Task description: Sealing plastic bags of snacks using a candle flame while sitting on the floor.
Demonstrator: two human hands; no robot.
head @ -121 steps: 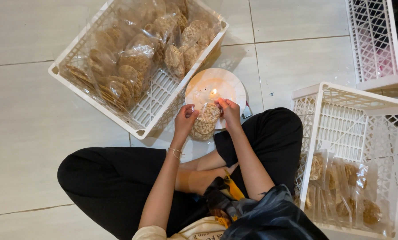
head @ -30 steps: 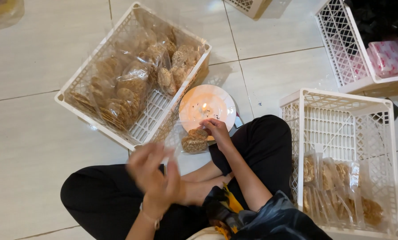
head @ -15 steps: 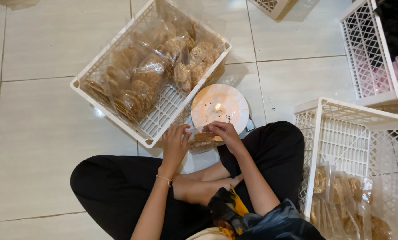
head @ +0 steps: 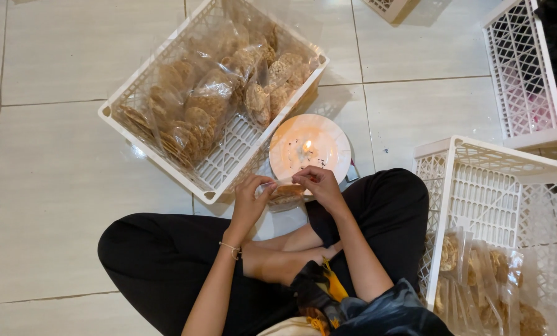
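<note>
Both hands have come back together on the small clear bag of round crackers (head: pixel 286 194): a second ago the left hand (head: pixel 250 202) was lifted away and blurred in the air, while the right hand (head: pixel 319 186) alone kept the bag down. Now the left hand pinches the bag's left edge and the right hand pinches its top on the other side, so the open mouth is held taut between the fingers, just in front of the person's crossed legs and right at the near rim of the white plate (head: pixel 334 134). A small candle flame (head: pixel 307 147) burns at the middle of that plate, close beyond the hands; the bag's mouth is near it but not over it. To the left, touching the plate's edge, a white plastic crate (head: pixel 160 155) holds many filled bags of crackers. To the right, a second white crate (head: pixel 440 186) holds a few bags lying flat, just beside the person's knee. A third crate (head: pixel 508 74) stands farther off on the tiled floor (head: pixel 60 186). Nothing lies between the hands and the flame.
</note>
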